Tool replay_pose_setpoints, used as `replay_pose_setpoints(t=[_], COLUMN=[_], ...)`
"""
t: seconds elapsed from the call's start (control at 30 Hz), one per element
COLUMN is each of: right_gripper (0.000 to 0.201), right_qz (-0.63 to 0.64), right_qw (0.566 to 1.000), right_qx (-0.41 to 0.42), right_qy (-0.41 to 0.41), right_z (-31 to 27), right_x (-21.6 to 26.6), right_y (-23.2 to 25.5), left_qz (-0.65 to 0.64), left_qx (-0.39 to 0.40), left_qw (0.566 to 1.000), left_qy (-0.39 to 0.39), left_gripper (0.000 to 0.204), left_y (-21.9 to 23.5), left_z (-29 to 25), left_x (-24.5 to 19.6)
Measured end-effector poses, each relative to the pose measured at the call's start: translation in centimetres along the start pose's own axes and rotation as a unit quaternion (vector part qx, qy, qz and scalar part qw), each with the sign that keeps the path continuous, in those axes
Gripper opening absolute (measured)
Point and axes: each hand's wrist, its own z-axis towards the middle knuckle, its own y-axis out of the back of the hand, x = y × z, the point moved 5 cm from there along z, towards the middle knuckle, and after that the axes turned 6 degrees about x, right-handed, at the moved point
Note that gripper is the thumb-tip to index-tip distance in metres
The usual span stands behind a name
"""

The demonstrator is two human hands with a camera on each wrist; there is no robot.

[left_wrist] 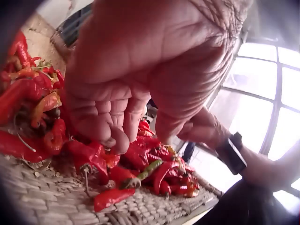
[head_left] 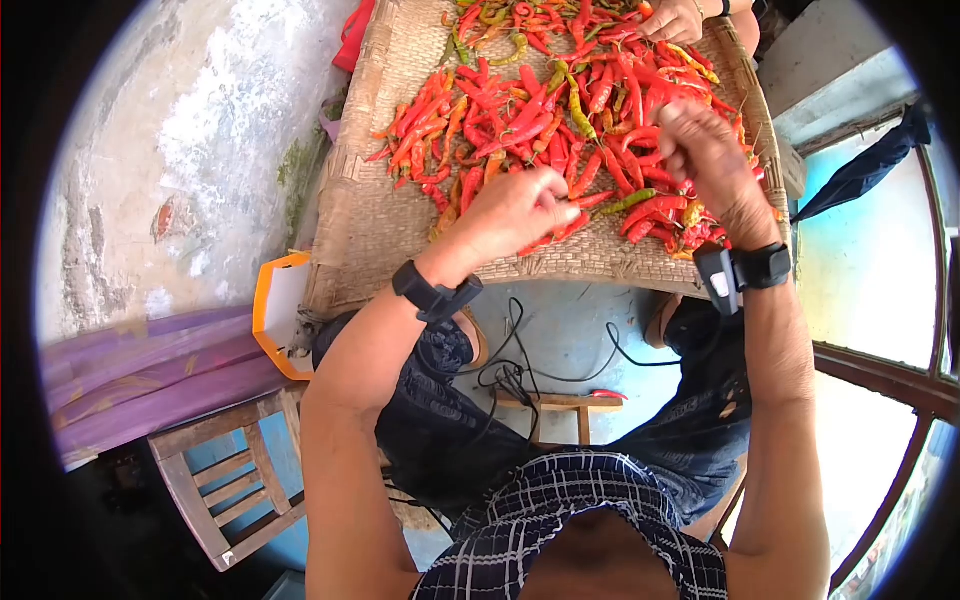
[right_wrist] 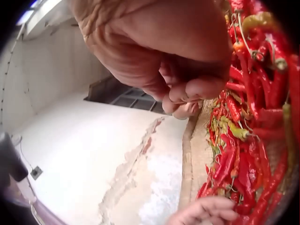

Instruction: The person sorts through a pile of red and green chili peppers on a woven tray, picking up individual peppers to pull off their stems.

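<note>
Red chili peppers point(head_left: 525, 120), mixed with some green and yellow ones, lie in a loose heap on a woven tray point(head_left: 380, 235). My left hand point(head_left: 505, 215) is low over the near edge of the heap, fingers loosely bent and thumb apart. In the left wrist view its fingertips reach down to the red peppers point(left_wrist: 89, 159), with no pepper visible between thumb and fingers. Raised over the right part of the heap, my right hand point(head_left: 705, 155) is blurred. The right wrist view shows its fingers point(right_wrist: 206, 88) curled against the thumb, with nothing visible in the grip.
Another person's hand point(head_left: 675, 20) touches peppers at the tray's far right. A rough wall point(head_left: 200, 130) stands left and a window point(head_left: 870, 250) right. Below are black cables point(head_left: 515, 375), a small wooden stool point(head_left: 560, 403) and a wooden chair point(head_left: 235, 485).
</note>
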Motion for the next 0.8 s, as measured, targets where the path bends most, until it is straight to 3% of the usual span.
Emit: replay_pose_setpoints(t=[0.03,0.07,0.1,0.2,0.27,0.33,0.37,0.4,0.43,0.5,0.53,0.6,0.63,0.67,0.73,0.8], right_gripper=[0.023,0.022,0.021,0.019,0.020,0.021,0.021,0.025,0.032,0.033,0.035,0.027,0.022,0.018,0.015,0.020], right_qz=[0.000,0.119,0.236,0.256,0.150,-0.070,-0.070,-0.228,-0.377,-0.400,-0.424,-0.417,-0.405,-0.393,-0.356,-0.214], right_qw=[1.000,0.991,0.964,0.956,0.986,0.996,0.996,0.968,0.900,0.882,0.862,0.865,0.883,0.899,0.916,0.972], right_qx=[-0.001,-0.063,-0.123,-0.144,-0.071,0.034,0.034,0.081,0.123,0.132,0.142,0.132,0.132,0.131,0.108,0.089], right_qy=[0.000,0.014,0.028,-0.022,-0.033,-0.038,-0.039,0.074,0.183,0.210,0.237,0.247,0.195,0.143,0.153,0.044], right_z=[0.5,0.8,0.8,0.7,0.1,-0.6,-0.6,-0.6,-1.0,-1.4,-1.7,-1.8,-1.5,-1.3,-0.6,0.3], right_x=[-0.1,-0.3,-0.8,-3.1,-2.4,-1.8,-2.5,-2.9,-3.1,-3.8,-3.8,-3.2,-3.0,-3.1,-2.8,-2.4], right_y=[0.8,2.1,2.9,2.6,-0.5,-3.6,-4.2,-5.5,-7.0,-7.8,-8.4,-8.7,-8.5,-8.3,-7.1,-4.8], left_qz=[0.112,0.221,0.275,0.286,0.280,0.273,0.252,0.230,0.231,0.223,0.223,0.152,0.151,0.164,0.138,0.080], left_qx=[-0.005,-0.009,0.009,0.020,0.016,0.012,0.002,-0.008,-0.008,-0.063,-0.063,-0.062,-0.064,-0.123,-0.211,-0.186], left_qw=[0.993,0.971,0.959,0.956,0.959,0.961,0.966,0.969,0.969,0.959,0.959,0.976,0.976,0.967,0.954,0.972], left_qy=[-0.043,-0.086,-0.065,-0.055,-0.047,-0.036,-0.060,-0.084,-0.084,-0.166,-0.166,-0.146,-0.143,-0.151,-0.165,-0.114], left_gripper=[0.032,0.033,0.033,0.030,0.028,0.026,0.025,0.023,0.023,0.021,0.021,0.021,0.021,0.022,0.022,0.022], left_y=[-0.7,-1.4,-1.8,-2.7,-2.4,-2.1,-1.7,-1.4,-1.3,-0.6,-0.3,0.3,0.8,1.9,3.9,4.8], left_z=[-0.4,-0.8,-1.1,-0.8,-0.6,-0.5,-0.6,-0.6,-0.6,-0.9,-0.9,-1.1,-1.2,-1.4,-1.5,-1.6], left_x=[-0.4,-0.8,-1.4,-0.4,-0.8,-0.6,-0.7,-0.8,-0.9,-2.1,-2.3,-2.4,-2.6,-3.0,-2.8,-2.1])
